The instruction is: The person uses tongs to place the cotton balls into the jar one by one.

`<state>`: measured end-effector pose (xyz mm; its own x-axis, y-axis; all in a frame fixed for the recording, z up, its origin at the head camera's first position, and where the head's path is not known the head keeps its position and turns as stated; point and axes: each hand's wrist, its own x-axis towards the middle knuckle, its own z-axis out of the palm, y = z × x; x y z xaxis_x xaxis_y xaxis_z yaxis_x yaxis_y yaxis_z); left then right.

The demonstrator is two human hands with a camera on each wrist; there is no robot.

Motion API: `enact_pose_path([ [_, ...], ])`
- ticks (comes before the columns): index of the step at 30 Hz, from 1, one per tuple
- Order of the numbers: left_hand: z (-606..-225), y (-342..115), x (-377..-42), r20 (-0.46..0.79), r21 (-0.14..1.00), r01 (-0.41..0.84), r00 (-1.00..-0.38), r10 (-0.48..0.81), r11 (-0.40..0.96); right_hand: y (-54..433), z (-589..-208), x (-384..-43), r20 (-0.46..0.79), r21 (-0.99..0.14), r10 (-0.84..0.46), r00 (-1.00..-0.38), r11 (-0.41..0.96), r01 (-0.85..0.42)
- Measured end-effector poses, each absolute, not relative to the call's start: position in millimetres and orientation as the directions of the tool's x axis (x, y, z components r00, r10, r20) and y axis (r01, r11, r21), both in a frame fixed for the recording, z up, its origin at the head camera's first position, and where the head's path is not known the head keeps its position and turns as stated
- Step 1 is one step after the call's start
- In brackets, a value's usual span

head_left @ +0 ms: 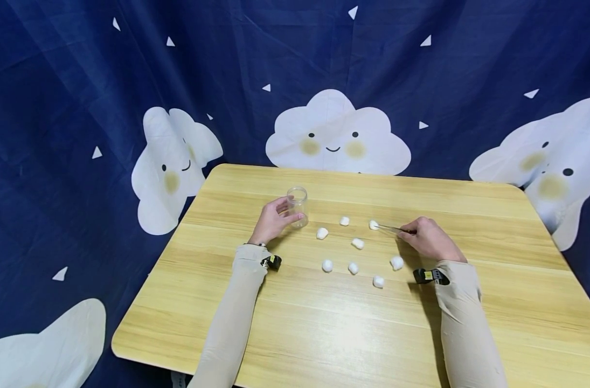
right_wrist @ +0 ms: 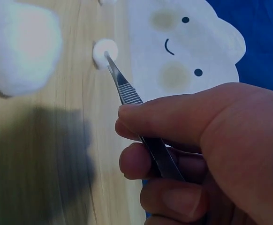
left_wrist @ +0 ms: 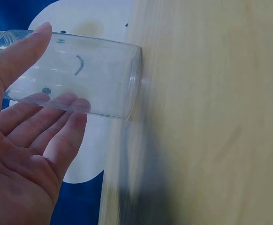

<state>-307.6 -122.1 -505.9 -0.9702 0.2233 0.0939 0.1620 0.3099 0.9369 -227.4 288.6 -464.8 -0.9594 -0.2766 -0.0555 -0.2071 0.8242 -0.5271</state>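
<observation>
My left hand (head_left: 273,220) holds a clear plastic jar (head_left: 298,207) upright on the table, thumb on one side and fingers on the other. The jar's mouth faces up and no lid shows on it; in the left wrist view the jar (left_wrist: 103,77) looks see-through with nothing inside. In my right hand (head_left: 431,237) a pair of metal tweezers (right_wrist: 126,90) is pinched between thumb and fingers. The tweezers' tips are right at a white cotton ball (head_left: 374,224) towards the back of the group, overlapping it in the right wrist view.
Several more cotton balls lie scattered on the wooden table (head_left: 295,334) between the hands, among them one nearest the front (head_left: 378,282) and one close to the right wrist (head_left: 396,263). A dark blue curtain (head_left: 217,59) with cloud prints hangs behind the table's back edge.
</observation>
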Motion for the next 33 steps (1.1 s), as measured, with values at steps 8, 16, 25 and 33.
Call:
enact_pose_path([
  [8,-505.0,-122.3,-307.0,0.092,0.936,0.160,-0.971,0.222,0.314,288.9,-465.2,-229.0,-0.058,-0.529,-0.275,-0.960,0.824,-0.204],
  [16,-503.4,-122.0,-305.9,0.094,0.937,0.162,-0.970,0.223,0.309,288.4,-464.6,-229.1,-0.059,-0.527,-0.270,-0.961,0.826,-0.200],
  [25,-503.7,-122.0,-306.1,0.096,0.935,0.165,-0.970,0.223,0.315,287.4,-462.6,-226.9,-0.042,-0.528,-0.275,-0.961,0.822,-0.212],
  [33,-506.0,-123.3,-307.7,0.095,0.938,0.163,-0.970,0.225,0.306,287.4,-460.9,-226.3,-0.054,-0.534,-0.273,-0.961,0.821,-0.203],
])
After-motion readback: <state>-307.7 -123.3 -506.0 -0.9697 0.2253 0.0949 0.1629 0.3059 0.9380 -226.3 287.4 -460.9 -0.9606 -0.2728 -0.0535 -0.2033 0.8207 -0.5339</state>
